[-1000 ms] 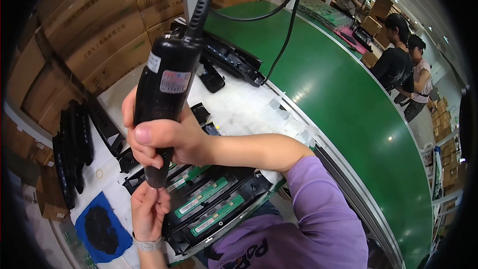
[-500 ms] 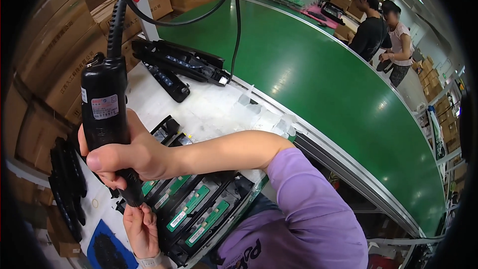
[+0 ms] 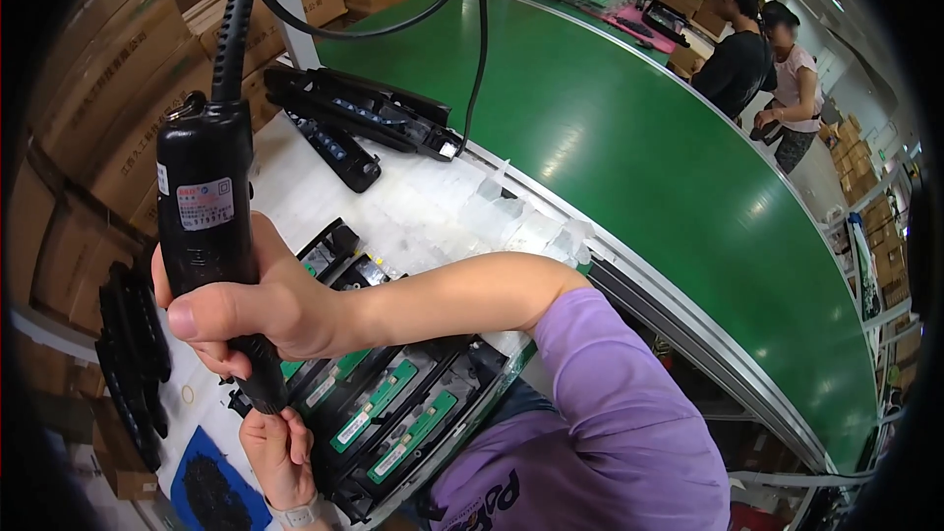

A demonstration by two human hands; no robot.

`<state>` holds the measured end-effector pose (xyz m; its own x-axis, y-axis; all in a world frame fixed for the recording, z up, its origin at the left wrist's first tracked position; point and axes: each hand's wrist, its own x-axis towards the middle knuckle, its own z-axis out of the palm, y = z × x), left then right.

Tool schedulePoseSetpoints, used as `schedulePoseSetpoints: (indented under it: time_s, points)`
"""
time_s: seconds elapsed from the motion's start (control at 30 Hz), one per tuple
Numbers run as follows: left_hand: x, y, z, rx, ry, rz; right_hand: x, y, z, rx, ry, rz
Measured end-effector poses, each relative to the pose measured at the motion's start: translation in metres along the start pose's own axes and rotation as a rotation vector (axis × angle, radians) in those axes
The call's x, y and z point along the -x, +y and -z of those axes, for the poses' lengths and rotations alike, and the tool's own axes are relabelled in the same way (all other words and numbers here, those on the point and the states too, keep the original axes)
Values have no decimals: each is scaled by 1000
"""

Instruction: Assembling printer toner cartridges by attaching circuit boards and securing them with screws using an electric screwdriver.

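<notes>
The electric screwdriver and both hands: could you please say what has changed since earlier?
The electric screwdriver has shifted left in the picture, its top now leaning left; the view also shifted. The right hand still grips it; the left hand stays at its tip.

Purple T-shirt (image 3: 619,462), short sleeve (image 3: 585,334) creased in soft folds; dark lettering (image 3: 497,503) across front (tilted, from where I stand); pale band (image 3: 295,513) round left wrist (image 3: 279,479).

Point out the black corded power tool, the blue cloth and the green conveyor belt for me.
Black corded power tool (image 3: 208,248): head view, middle of its casing.
Blue cloth (image 3: 242,485): head view, bare right side.
Green conveyor belt (image 3: 639,172): head view, its top surface.
</notes>
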<state>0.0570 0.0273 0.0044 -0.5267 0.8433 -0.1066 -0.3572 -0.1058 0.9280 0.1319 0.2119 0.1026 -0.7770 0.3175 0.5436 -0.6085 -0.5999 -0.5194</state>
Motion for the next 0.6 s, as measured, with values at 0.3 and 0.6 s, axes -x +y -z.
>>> schedulePoseSetpoints:
  time_s: [0.3,0.6]
  points:
    - [0,-2,5,-2,-24,15,2,-1,-1,9,-34,-21]
    - [5,-2,6,97,-31,48,6,0,-4,-3,0,15]
